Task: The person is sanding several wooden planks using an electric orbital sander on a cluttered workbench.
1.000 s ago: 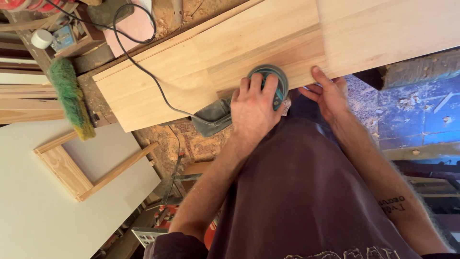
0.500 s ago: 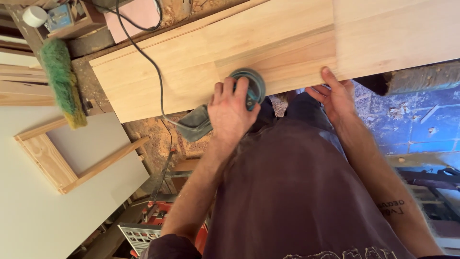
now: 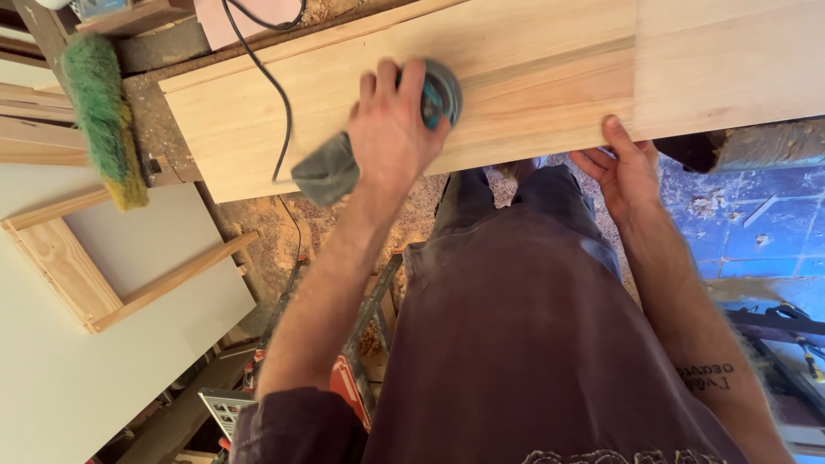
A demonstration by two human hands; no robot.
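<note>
A wide pale wooden board (image 3: 533,77) lies across the top of the head view. My left hand (image 3: 391,129) grips a teal round electric sander (image 3: 440,93) pressed flat on the board, with its grey dust bag (image 3: 326,172) hanging off the near edge. A black cord (image 3: 271,86) runs from the sander up across the wood. My right hand (image 3: 623,167) holds the board's near edge, thumb on top and fingers curled under it.
A green-bristled brush (image 3: 103,112) lies at the board's left end. A small wooden frame (image 3: 77,275) rests on a white panel (image 3: 51,378) at lower left. Sawdust covers the floor below; blue tiles (image 3: 756,232) show at right. A metal stand (image 3: 361,344) sits under the board.
My left hand has slid the sander leftward and farther onto the board. The right hand has stayed gripping the near edge.
</note>
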